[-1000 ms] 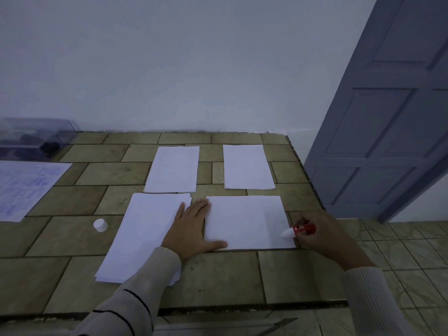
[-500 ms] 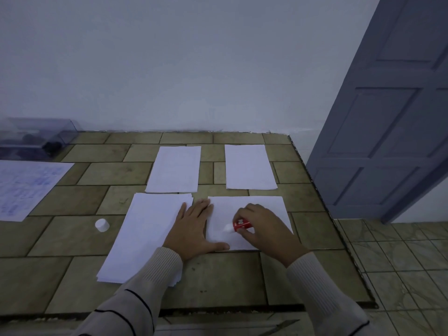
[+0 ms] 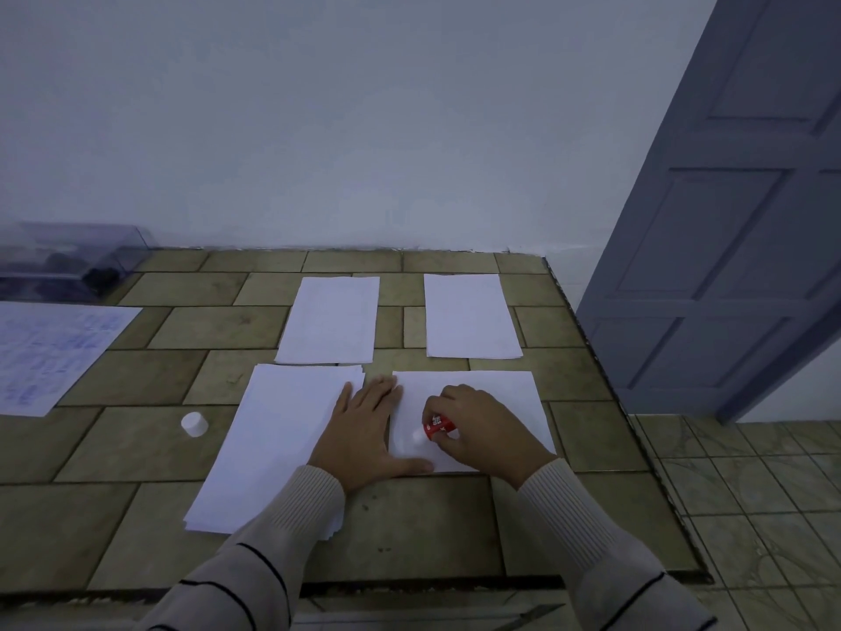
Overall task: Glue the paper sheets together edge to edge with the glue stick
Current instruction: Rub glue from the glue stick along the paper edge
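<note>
On the tiled counter a single white sheet (image 3: 509, 393) lies in front of me on the right. My right hand (image 3: 478, 425) grips a red glue stick (image 3: 434, 428), its white tip down on the sheet's left part. My left hand (image 3: 364, 430) lies flat, fingers straight, pressing that sheet's left edge, with its heel over a stack of white sheets (image 3: 273, 439) to the left. Two more white sheets lie farther back, one (image 3: 330, 318) on the left and one (image 3: 468, 314) on the right. The white cap (image 3: 195, 423) stands left of the stack.
A printed sheet with blue text (image 3: 50, 352) lies at the far left, behind it a clear plastic box (image 3: 68, 261). The counter's edge (image 3: 591, 357) drops to a tiled floor on the right, beside a grey door (image 3: 737, 220). A white wall backs the counter.
My right hand has carried the glue stick from the sheet's right edge leftward across it to its left part. My left hand has stayed put.
</note>
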